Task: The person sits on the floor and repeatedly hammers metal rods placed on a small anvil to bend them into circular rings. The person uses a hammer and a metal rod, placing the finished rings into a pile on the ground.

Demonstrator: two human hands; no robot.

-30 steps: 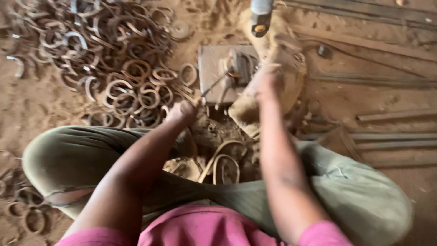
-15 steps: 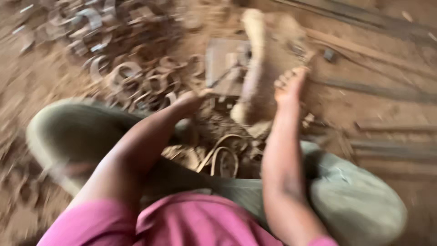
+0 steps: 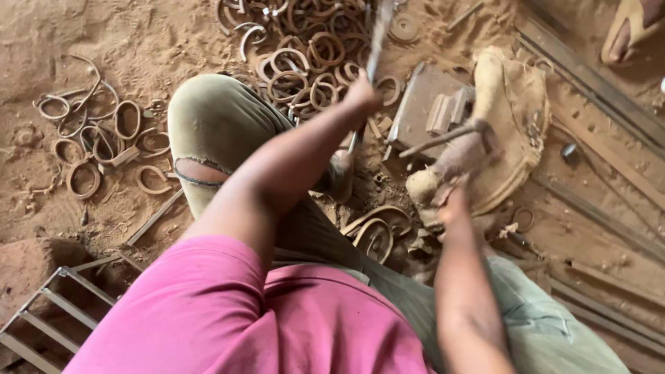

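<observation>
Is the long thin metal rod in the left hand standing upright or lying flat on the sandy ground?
Nearly upright. The left hand grips the long thin metal rod, which rises blurred above the fist toward the pile of rusty bent metal rings.

The sandy dirt floor carries everything here. Beyond the left hand, which is closed round a thin metal rod, a heap of bent metal rings lies loose on the sand. Well out to the left of that grip, past the knee, a smaller scatter of rings rests apart from the heap. Just right of the left hand, a flat metal block sits on the ground, with a worn, dusty sack touching its far side. Near the right hand, which is blurred, two curled rings lie in the dirt. Farther right, long flat metal strips run across the floor.
</observation>
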